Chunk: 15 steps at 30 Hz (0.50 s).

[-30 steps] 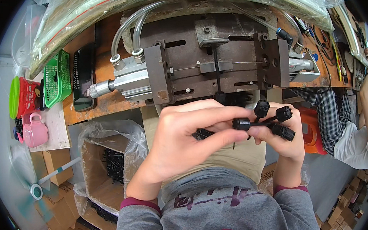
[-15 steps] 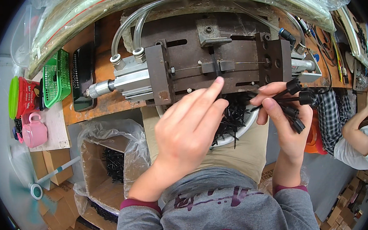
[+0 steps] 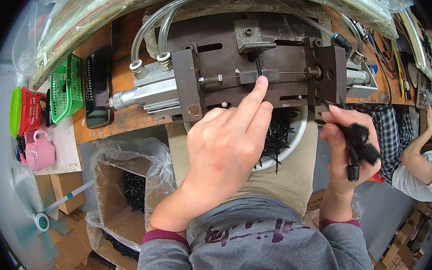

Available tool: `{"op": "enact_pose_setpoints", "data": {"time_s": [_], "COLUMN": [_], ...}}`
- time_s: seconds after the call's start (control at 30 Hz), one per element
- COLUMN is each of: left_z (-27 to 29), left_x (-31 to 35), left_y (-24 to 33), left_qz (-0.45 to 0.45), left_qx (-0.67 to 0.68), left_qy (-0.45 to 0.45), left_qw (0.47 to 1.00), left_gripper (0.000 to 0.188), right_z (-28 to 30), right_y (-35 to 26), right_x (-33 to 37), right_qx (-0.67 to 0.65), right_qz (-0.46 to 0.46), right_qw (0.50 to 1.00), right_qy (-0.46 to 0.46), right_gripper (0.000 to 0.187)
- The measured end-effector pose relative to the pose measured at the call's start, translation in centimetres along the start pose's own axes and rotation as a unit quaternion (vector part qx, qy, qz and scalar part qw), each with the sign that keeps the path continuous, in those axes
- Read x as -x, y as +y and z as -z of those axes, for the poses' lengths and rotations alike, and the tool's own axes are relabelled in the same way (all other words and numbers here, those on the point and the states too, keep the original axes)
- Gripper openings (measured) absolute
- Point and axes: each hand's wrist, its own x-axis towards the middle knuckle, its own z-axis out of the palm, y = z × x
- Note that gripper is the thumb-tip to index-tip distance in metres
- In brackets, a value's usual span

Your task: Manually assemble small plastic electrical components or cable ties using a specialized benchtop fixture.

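My left hand (image 3: 229, 136) reaches up to a pneumatic clamping fixture (image 3: 218, 31), its index finger stretched out and the others loosely bent. The index fingertip rests at the lower end of a thin black plastic piece (image 3: 259, 66), set upright between small dark metal blocks (image 3: 248, 77) at the fixture's middle. Off to the right, my right hand (image 3: 346, 145) is closed around several black plastic stems with ribbed knob ends (image 3: 358, 134), which hang below the fingers. Under my left hand, a white basin (image 3: 302, 131) on my lap holds a heap of black pieces (image 3: 278, 140).
An open carton lined with clear plastic (image 3: 123, 213) stands at lower left with black pieces inside. Green basket (image 3: 66, 88), dark tray (image 3: 98, 88) and pink cup (image 3: 40, 151) sit left. Clear air hoses (image 3: 143, 31) arch over the fixture. Another person (image 3: 426, 164) works at far right.
The fixture's left threaded rod has pushed inward toward the middle blocks, and the right one also sticks out. My right hand has drawn away right and downward with its black stems.
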Motion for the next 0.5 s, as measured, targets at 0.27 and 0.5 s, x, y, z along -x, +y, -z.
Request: {"op": "enact_pose_setpoints", "data": {"time_s": [0.27,0.5], "left_z": [-0.7,0.9], "left_x": [0.9,2.8], "left_y": [0.5,-0.1], "left_qz": [0.078,0.237], "left_qx": [0.264,0.736], "left_qy": [0.033,0.008], "left_qw": [0.961,0.634], "left_gripper": [0.032,0.025], "right_z": [-0.4,-1.0], "right_y": [0.5,1.1], "right_x": [-0.3,0.0], "right_qx": [0.094,0.077], "right_qz": [0.142,0.166], "right_qw": [0.985,0.983], "right_qy": [0.013,-0.019], "right_gripper": [0.03,0.038]}}
